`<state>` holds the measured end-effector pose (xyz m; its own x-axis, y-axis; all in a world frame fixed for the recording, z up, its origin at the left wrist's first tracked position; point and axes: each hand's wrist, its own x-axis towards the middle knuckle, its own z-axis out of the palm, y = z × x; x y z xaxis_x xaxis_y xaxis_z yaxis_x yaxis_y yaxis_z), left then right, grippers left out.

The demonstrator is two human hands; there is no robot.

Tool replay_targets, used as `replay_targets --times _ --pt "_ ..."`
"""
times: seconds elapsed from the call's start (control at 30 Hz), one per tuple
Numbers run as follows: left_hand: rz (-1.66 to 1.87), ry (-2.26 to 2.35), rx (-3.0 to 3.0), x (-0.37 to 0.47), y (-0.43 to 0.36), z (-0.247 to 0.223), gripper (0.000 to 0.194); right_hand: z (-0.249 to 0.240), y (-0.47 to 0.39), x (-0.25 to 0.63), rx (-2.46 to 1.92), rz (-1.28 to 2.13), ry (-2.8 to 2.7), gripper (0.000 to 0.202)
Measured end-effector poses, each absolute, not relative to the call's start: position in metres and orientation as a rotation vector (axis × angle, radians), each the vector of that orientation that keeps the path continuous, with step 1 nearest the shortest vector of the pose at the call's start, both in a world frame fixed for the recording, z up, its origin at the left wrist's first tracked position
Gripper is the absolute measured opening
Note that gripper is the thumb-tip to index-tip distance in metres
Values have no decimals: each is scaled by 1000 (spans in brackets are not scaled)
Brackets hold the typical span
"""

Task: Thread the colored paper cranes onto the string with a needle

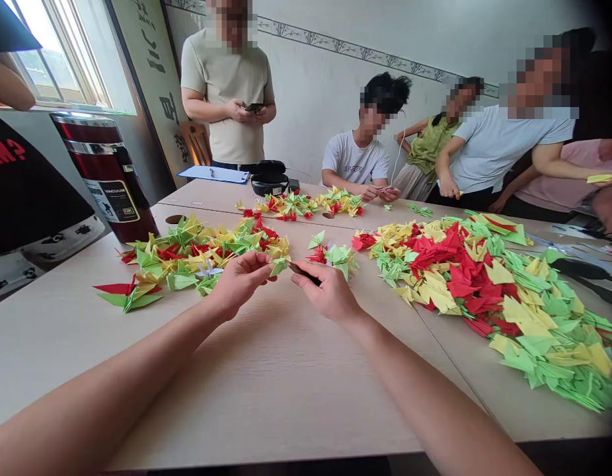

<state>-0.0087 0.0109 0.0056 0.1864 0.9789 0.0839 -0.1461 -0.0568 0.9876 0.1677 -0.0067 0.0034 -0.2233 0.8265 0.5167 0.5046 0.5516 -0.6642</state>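
Between the thumb and fingers of my left hand (242,281) is a small light-green paper crane (279,266), raised a little above the table. My right hand (330,291) grips a slim dark tool (306,274), possibly tweezers, whose tip meets or nearly meets the crane. Just beyond my left hand spreads a pile of folded cranes (187,254) in green, yellow and red. A smaller cluster of cranes (340,258) sits behind my right hand. To the right lies a large heap of folded paper pieces (464,277) in the same colours.
A dark red vacuum flask (105,175) stands at the left. Farther back are a clipboard (214,174), an open black case (269,177) and another row of cranes (306,203). Several people are around the table; a seated person (358,158) handles something small.
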Motion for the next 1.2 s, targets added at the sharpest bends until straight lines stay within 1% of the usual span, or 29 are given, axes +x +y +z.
replay_targets --times 0.43,0.9,0.97,1.1,1.2 --pt "1144 927 1261 -7 9 7 33 0 -7 169 -1123 349 -1947 25" --pt "1149 969 1310 -9 12 4 31 2 -6 170 -1189 315 -1926 24" --pt "1173 990 1401 -9 13 2 29 2 -6 169 -1190 364 -1860 25" --pt "1199 1056 1849 -8 7 3 22 -1 -5 167 -1122 612 -1694 25" --pt "1197 1038 2038 -6 -1 7 23 -3 -5 165 -1079 710 -1672 22"
